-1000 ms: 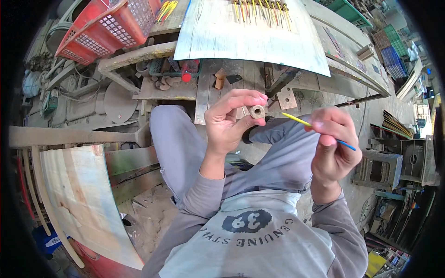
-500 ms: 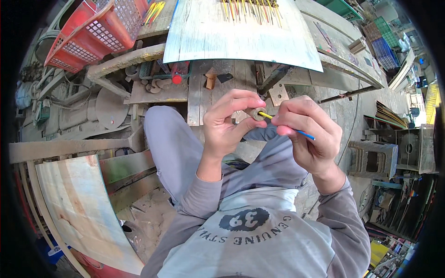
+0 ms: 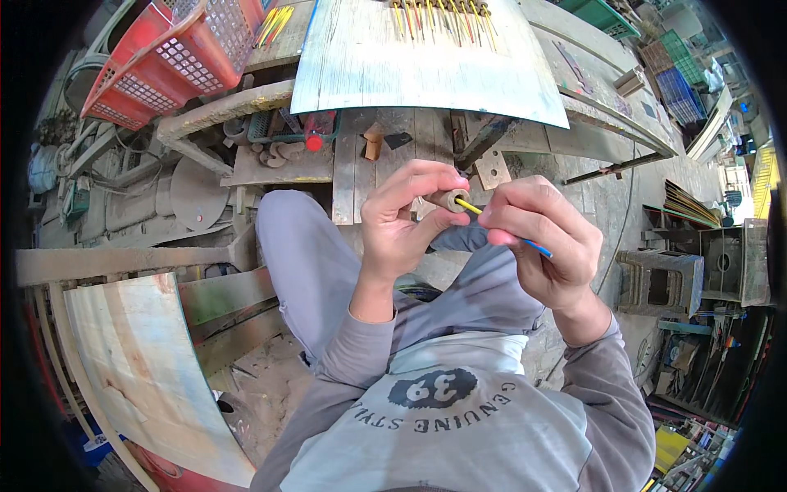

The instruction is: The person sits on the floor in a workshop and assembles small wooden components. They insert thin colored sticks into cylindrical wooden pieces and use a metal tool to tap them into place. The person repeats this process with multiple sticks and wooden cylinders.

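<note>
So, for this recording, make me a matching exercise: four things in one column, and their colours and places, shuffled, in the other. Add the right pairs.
Things
1. Held stick
2. Large basket
3. Holed piece
4. Tabletop sheet

Colours and places
A. Pale, at the top middle of the view
B. Dull brown, in the left hand
C. Yellow and blue, in the right hand
D. Red, at the upper left of the view

Right pairs: 1-C, 2-D, 3-B, 4-A
</note>
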The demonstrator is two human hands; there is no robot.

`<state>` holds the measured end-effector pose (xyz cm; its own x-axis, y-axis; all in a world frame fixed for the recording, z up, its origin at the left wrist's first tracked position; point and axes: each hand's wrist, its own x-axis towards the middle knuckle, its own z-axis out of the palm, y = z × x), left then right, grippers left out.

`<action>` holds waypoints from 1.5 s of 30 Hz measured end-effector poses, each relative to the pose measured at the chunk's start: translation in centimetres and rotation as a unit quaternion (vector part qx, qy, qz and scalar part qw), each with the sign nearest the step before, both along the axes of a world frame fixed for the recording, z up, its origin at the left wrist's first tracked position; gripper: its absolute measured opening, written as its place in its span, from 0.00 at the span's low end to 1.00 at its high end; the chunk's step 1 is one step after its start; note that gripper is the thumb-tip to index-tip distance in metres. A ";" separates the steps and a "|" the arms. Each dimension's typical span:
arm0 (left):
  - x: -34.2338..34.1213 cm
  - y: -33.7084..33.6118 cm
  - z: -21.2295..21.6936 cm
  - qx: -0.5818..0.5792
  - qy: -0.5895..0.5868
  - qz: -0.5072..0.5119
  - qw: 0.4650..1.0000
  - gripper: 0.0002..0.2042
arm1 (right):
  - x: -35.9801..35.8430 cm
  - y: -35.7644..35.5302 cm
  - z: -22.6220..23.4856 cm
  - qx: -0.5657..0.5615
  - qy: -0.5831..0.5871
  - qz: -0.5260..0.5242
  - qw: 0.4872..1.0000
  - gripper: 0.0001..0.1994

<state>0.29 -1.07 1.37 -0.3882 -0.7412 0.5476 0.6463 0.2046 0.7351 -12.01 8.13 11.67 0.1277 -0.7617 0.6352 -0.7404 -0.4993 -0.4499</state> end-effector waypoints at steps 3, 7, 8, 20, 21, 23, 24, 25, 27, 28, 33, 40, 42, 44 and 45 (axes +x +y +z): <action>-0.1 0.0 -0.1 -0.015 -0.008 0.006 1.000 0.14 | -0.1 0.1 0.1 0.001 0.000 0.002 1.000 0.09; -0.2 0.0 -0.1 -0.015 -0.013 0.002 1.000 0.13 | -0.4 0.2 0.0 0.001 0.004 0.001 1.000 0.09; -0.2 0.0 -0.1 -0.015 -0.014 0.001 1.000 0.13 | -0.4 0.2 0.0 0.002 0.004 0.001 1.000 0.09; -0.8 0.3 -0.2 -0.026 -0.019 0.009 0.999 0.13 | -0.9 0.8 -0.2 0.000 0.000 0.002 1.000 0.07; -0.8 0.4 -0.3 -0.024 -0.018 0.006 1.000 0.13 | -1.0 0.9 -0.3 0.000 0.000 0.001 1.000 0.08; -0.9 0.4 -0.1 -0.030 -0.022 0.007 0.999 0.13 | -1.2 1.0 -0.4 -0.001 -0.001 -0.002 1.000 0.09; -0.9 0.4 0.0 -0.033 -0.025 0.008 0.999 0.13 | -1.2 1.0 -0.4 -0.002 -0.002 -0.003 1.000 0.08; -0.8 0.4 0.0 -0.036 -0.024 0.008 0.999 0.13 | -1.2 1.1 -0.3 -0.004 -0.003 -0.005 1.000 0.08; -0.8 0.5 0.1 -0.042 -0.023 0.007 0.999 0.13 | -1.1 1.1 -0.2 -0.006 -0.006 -0.007 1.000 0.09; -0.9 0.5 0.1 -0.048 -0.023 0.007 0.999 0.13 | -1.1 1.1 -0.2 -0.006 -0.009 -0.006 1.000 0.09; -0.6 0.5 0.2 -0.050 -0.027 -0.003 0.998 0.13 | -1.0 1.1 -0.1 0.003 -0.020 -0.007 1.000 0.08; -0.2 0.3 0.4 -0.084 -0.041 -0.034 0.995 0.12 | -0.7 1.1 0.3 0.017 -0.019 -0.013 1.000 0.08; 0.0 0.1 0.4 -0.123 -0.060 -0.031 0.990 0.12 | -0.7 1.0 0.5 0.022 -0.016 -0.010 1.000 0.08; 0.1 0.9 0.7 -0.078 -0.061 -0.028 0.995 0.12 | -0.6 0.9 0.7 0.028 -0.011 -0.007 1.000 0.08; 0.1 1.2 0.8 -0.056 -0.061 -0.026 0.996 0.12 | -0.6 0.9 0.7 0.027 -0.015 -0.005 1.000 0.08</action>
<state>0.40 0.10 2.20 -0.4933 -0.6551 0.5722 0.5653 0.2584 0.7833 -12.57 9.00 12.39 0.1020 -0.7964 0.5961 -0.7313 -0.4662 -0.4978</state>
